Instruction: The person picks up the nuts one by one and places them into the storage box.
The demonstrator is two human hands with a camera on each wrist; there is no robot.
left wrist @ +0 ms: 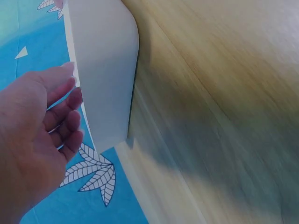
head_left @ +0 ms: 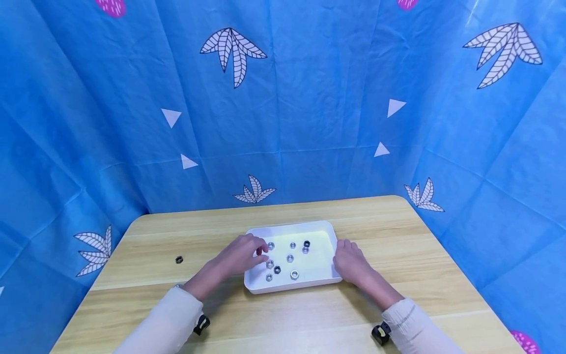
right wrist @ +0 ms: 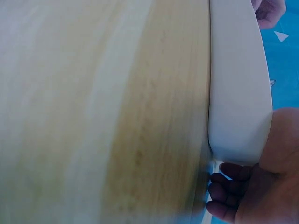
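A white rectangular tray [head_left: 319, 260] lies on the table with several metal nuts spread inside, among them a large silver nut [head_left: 295, 275] and a black nut [head_left: 307, 243]. My left hand [head_left: 244, 253] hovers over the tray's left end, thumb and fingers apart, close to a silver nut [head_left: 271, 245]. Nothing shows between those fingers in the left wrist view. My right hand [head_left: 351, 261] grips the tray's right end; in the right wrist view its thumb side lies along the rim and the fingers [right wrist: 229, 191] curl by the outer wall.
Apart from the tray, a dark nut [head_left: 179, 259] lies on the wooden table [head_left: 380, 226] at the left. A blue patterned curtain [head_left: 318, 108] hangs behind and on both sides. Black straps with small devices [head_left: 381, 334] sit at both wrists.
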